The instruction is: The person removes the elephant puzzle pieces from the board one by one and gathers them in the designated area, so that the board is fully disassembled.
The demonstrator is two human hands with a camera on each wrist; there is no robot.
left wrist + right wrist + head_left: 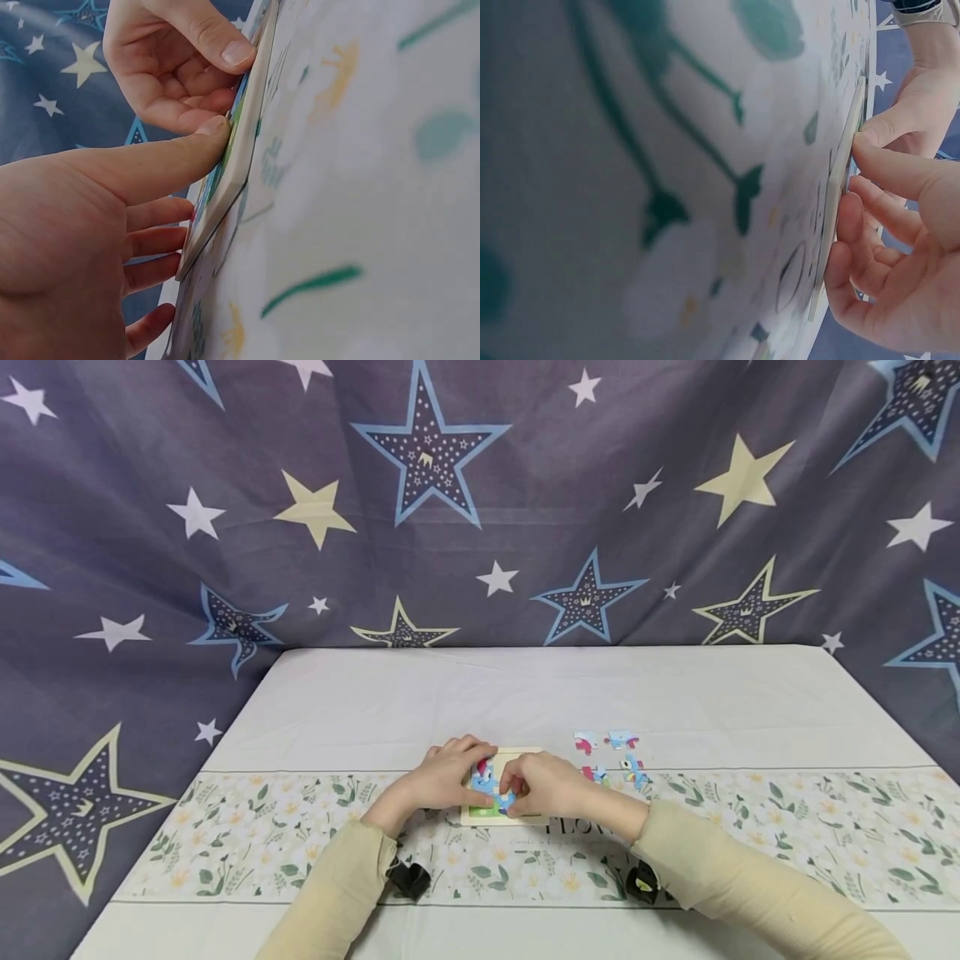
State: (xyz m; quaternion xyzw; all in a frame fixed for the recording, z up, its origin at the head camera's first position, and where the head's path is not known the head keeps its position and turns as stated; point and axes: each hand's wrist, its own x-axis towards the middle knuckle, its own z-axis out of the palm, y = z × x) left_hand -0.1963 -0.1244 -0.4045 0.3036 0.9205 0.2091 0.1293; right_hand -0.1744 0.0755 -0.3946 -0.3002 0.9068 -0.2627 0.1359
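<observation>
A shallow wooden puzzle tray (517,750) with a pale rim lies flat on the table between the two hands. Inside its left part sit colourful puzzle pieces (483,782), mostly blue with red and green. My left hand (445,778) rests along the tray's left side, its thumb (184,159) pressing down on the picture near the front edge and its fingers reaching past the left rim. Over the middle of the tray, my right hand (553,787) pinches a blue puzzle piece (506,802) between thumb and index finger, low against the pieces there. Its other fingers are curled.
To the right of the tray lie several loose puzzle pieces (622,740), blue, pink and white, one partly behind my right hand. The white tablecloth (420,702) carries a flowered band with printed lettering. A star-patterned curtain (480,543) hangs behind the table.
</observation>
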